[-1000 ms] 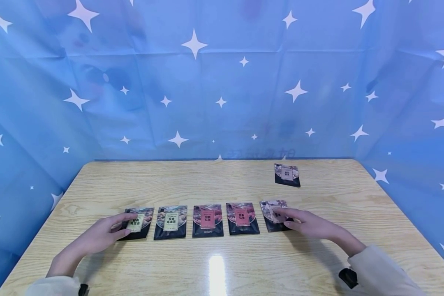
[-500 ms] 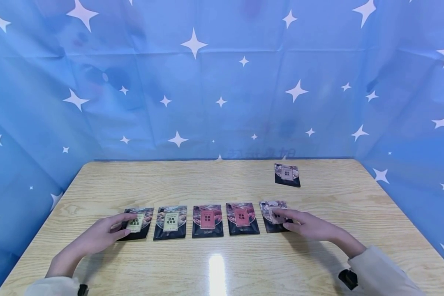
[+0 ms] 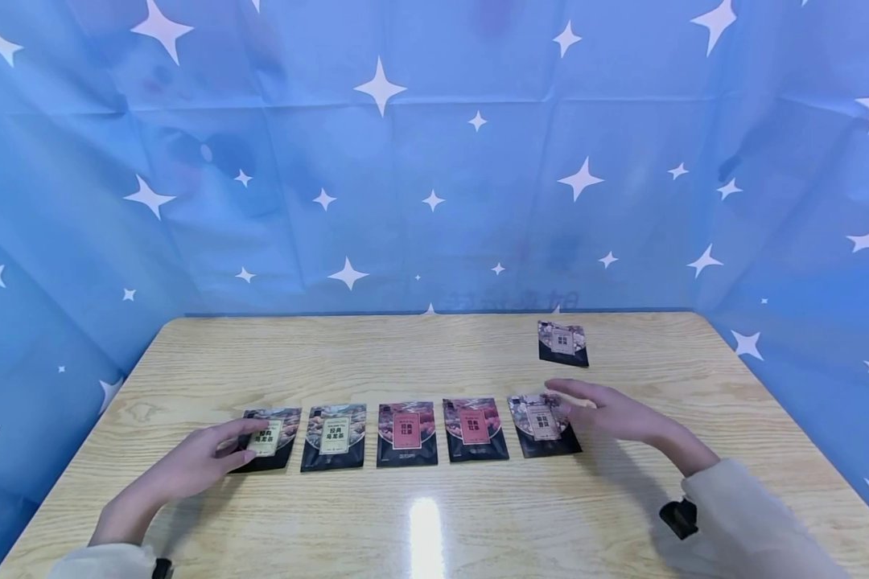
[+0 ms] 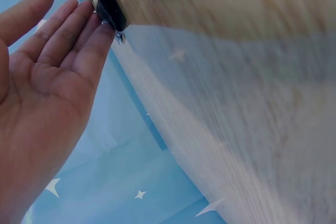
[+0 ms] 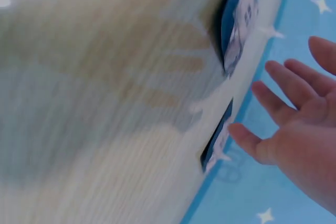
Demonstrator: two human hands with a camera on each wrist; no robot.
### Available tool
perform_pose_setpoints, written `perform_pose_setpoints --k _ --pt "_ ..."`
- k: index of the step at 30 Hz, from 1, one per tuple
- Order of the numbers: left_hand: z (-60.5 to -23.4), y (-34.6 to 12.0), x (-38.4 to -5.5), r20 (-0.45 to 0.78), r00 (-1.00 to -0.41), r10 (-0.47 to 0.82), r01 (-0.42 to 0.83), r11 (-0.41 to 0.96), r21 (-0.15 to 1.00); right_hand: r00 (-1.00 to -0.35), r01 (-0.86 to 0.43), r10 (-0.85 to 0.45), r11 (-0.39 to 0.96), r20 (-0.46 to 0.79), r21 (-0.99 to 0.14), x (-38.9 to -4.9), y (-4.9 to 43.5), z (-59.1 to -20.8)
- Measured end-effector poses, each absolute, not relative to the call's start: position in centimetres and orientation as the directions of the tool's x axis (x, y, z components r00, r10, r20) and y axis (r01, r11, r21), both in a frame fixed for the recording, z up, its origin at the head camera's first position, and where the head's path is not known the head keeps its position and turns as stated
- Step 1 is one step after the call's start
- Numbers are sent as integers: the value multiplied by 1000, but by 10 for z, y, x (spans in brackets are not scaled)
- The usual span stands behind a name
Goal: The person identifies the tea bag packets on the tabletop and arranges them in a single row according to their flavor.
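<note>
Several tea sachets lie in a row on the table. My left hand (image 3: 188,462) rests with its fingers at the leftmost green-labelled sachet (image 3: 277,442); in the left wrist view its fingers are nearly straight, the tips touching the sachet's dark edge (image 4: 113,6). Beside that sachet lies another green-labelled one (image 3: 335,436), then two red-labelled sachets, one left (image 3: 407,434) and one right (image 3: 475,430). At the row's right end is a mauve-labelled sachet (image 3: 541,428). My right hand (image 3: 611,412) hovers over its upper right corner, fingers spread and holding nothing.
Farther back on the right, a second mauve-labelled sachet (image 3: 562,343) lies slightly turned on the wooden table (image 3: 362,354). A blue star-patterned cloth (image 3: 434,161) hangs behind the table and along both sides.
My right hand has come off the row's rightmost sachet and moved up and slightly right, uncovering its label. My left hand and the sachets look unmoved.
</note>
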State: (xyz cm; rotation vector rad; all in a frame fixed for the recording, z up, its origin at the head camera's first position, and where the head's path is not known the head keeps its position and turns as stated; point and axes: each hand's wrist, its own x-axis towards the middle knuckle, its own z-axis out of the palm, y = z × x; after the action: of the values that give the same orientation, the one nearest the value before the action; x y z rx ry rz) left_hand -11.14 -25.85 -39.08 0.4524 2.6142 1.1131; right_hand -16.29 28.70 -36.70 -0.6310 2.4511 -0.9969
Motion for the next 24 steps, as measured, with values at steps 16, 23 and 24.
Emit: perform_pose_setpoints --k 16,23,24 --pt "-392 -260 -111 -118 -915 385 181 655 734 -904 -161 -393 679 -170 -716 -216 303 -370" --pt "-390 -259 -111 -124 -916 383 177 660 730 -910 -107 -363 671 -200 -733 -235 305 -374" --pt "-390 -258 -111 -123 -916 383 178 661 729 -909 -98 -362 669 -207 -737 -238 305 -374"
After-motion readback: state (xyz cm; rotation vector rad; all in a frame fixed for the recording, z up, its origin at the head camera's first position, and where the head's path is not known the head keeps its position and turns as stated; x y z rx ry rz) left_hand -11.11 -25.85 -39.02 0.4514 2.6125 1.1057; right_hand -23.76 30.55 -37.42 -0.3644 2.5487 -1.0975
